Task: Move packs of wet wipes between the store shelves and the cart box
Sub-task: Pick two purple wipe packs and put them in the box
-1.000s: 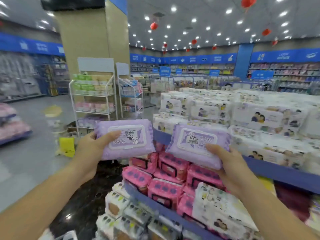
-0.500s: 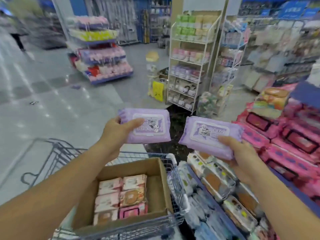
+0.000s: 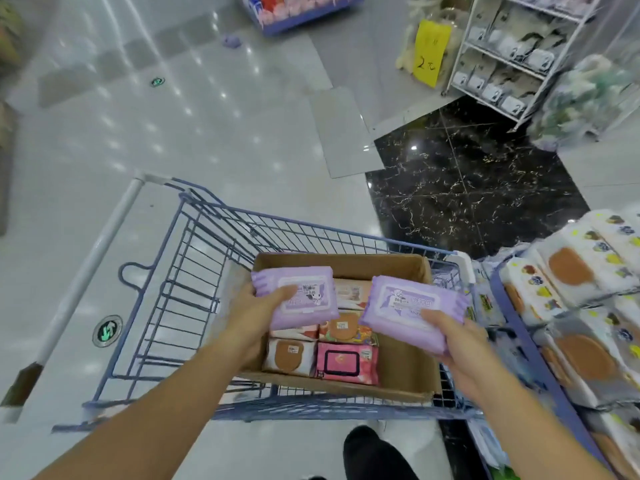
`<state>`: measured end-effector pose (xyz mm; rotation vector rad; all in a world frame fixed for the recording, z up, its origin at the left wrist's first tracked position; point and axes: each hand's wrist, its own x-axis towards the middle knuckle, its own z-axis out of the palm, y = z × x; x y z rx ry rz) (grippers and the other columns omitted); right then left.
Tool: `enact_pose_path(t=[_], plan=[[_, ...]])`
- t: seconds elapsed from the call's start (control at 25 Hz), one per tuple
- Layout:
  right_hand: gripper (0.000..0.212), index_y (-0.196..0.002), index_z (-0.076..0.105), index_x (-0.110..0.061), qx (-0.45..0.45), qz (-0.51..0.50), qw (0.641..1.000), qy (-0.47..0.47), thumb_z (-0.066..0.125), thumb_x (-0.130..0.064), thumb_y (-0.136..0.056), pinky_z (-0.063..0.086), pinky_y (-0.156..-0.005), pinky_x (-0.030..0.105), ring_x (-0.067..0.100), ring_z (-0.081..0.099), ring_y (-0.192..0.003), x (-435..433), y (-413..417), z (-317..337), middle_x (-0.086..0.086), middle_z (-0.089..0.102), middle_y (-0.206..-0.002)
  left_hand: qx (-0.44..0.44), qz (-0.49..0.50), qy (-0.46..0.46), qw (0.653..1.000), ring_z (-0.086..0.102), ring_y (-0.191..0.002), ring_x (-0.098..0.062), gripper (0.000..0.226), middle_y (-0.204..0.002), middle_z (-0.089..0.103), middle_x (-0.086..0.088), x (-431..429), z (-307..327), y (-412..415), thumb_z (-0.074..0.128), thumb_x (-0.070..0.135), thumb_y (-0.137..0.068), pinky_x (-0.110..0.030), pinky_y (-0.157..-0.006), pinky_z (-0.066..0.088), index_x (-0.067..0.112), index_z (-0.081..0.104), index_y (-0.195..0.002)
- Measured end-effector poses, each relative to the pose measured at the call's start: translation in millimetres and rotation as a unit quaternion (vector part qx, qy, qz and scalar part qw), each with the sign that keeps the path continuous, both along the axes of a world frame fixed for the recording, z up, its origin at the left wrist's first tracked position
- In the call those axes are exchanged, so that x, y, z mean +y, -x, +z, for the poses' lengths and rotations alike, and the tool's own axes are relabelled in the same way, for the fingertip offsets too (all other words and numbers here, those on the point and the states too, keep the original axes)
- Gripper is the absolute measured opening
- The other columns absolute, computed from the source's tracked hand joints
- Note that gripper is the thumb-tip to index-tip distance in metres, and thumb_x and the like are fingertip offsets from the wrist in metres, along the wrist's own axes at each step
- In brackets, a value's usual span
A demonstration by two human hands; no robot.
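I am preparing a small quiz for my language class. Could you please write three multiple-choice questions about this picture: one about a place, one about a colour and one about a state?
1. Where does the cardboard box stand?
A. on the floor
B. in the blue cart
C. on a shelf

2. What colour are the left pack and the right pack above the box?
A. purple
B. green
C. yellow

3. What is the left hand doing?
A. hanging empty
B. gripping a pack
C. pushing the cart handle

Answers:
1 B, the cart's wire walls surround the box.
2 A, both wrappers are purple.
3 B, its thumb lies on the left pack, just as the right hand holds the right pack.
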<state>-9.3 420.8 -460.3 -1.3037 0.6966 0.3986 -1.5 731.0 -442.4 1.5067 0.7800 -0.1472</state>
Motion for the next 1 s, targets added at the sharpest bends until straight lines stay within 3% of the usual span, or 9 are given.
enact_pose_path(t=[0.12, 0.32, 0.52, 0.68, 0.76, 0.84, 0.92, 1.0], plan=[[0.026, -0.112, 0.07, -0.014, 0.038, 0.001, 0.999, 0.005, 0.072, -0.009, -0.087, 0.057, -0.078, 0.035, 0.021, 0.073, -0.095, 23, -23, -47, 0.002, 0.079, -0.102, 0.052, 0.021, 0.021, 0.998, 0.078, -0.088, -0.023, 0.033, -0.102, 0.08, -0.007, 15, -62, -17, 0.085, 0.013, -0.081, -0.038, -0.074, 0.063, 0.015, 0.07, -0.11], [0.019, -0.106, 0.072, -0.016, 0.053, 0.016, 0.998, 0.023, 0.069, -0.006, -0.089, 0.054, -0.067, 0.026, 0.012, 0.075, -0.085, 59, -67, -127, -0.002, 0.079, -0.098, 0.106, 0.047, 0.021, 0.993, 0.078, -0.086, -0.027, 0.04, -0.102, 0.079, -0.013, 39, -159, -53, 0.089, 0.014, -0.076, -0.04, -0.068, 0.062, 0.008, 0.071, -0.111], [0.023, -0.11, 0.073, -0.013, 0.062, 0.014, 0.998, 0.027, 0.072, -0.009, -0.087, 0.056, -0.079, 0.032, 0.018, 0.075, -0.094, 88, -111, -212, 0.002, 0.079, -0.103, 0.112, 0.03, 0.033, 0.993, 0.077, -0.089, -0.026, 0.036, -0.101, 0.08, -0.008, 63, -238, -98, 0.087, 0.02, -0.079, -0.035, -0.064, 0.061, 0.013, 0.073, -0.111], [0.025, -0.108, 0.072, -0.014, 0.066, 0.031, 0.997, 0.034, 0.077, -0.017, -0.084, 0.054, -0.079, 0.034, 0.016, 0.075, -0.091, 105, -137, -265, 0.0, 0.079, -0.099, 0.104, 0.015, 0.077, 0.991, 0.077, -0.094, -0.027, 0.029, -0.103, 0.08, -0.009, 71, -278, -127, 0.08, 0.016, -0.086, -0.041, -0.079, 0.063, 0.014, 0.073, -0.115], [0.042, -0.112, 0.067, -0.015, 0.057, 0.015, 0.995, 0.077, 0.084, -0.023, -0.076, 0.056, -0.083, 0.036, 0.017, 0.074, -0.092, 110, -141, -285, 0.002, 0.077, -0.103, 0.11, 0.039, 0.076, 0.99, 0.077, -0.094, -0.025, 0.031, -0.103, 0.08, -0.008, 77, -295, -131, 0.08, 0.017, -0.087, -0.038, -0.078, 0.063, 0.014, 0.072, -0.116], [0.048, -0.116, 0.061, -0.017, 0.035, -0.02, 0.986, 0.163, 0.086, -0.023, -0.076, 0.057, -0.086, 0.037, 0.016, 0.072, -0.093, 111, -139, -291, 0.0, 0.073, -0.105, 0.128, 0.096, 0.063, 0.985, 0.075, -0.1, -0.031, 0.06, -0.109, 0.078, -0.011, 79, -307, -130, 0.091, 0.032, -0.074, -0.049, -0.088, 0.061, 0.013, 0.067, -0.125], [0.046, -0.119, 0.061, -0.018, 0.02, -0.002, 0.974, 0.227, 0.083, -0.027, -0.08, 0.055, -0.089, 0.037, 0.013, 0.069, -0.095, 113, -136, -290, -0.002, 0.071, -0.106, 0.163, 0.153, 0.047, 0.974, 0.074, -0.097, -0.032, 0.085, -0.113, 0.075, -0.012, 72, -311, -126, 0.095, 0.048, -0.06, -0.05, -0.087, 0.061, 0.01, 0.063, -0.128], [0.035, -0.114, 0.063, -0.021, 0.004, 0.05, 0.968, 0.246, 0.08, -0.031, -0.084, 0.052, -0.086, 0.032, 0.007, 0.066, -0.09, 120, -136, -284, -0.007, 0.07, -0.102, 0.192, 0.194, 0.048, 0.961, 0.072, -0.087, -0.026, 0.059, -0.104, 0.073, -0.012, 64, -310, -127, 0.087, 0.044, -0.077, -0.036, -0.069, 0.062, 0.005, 0.065, -0.114]])
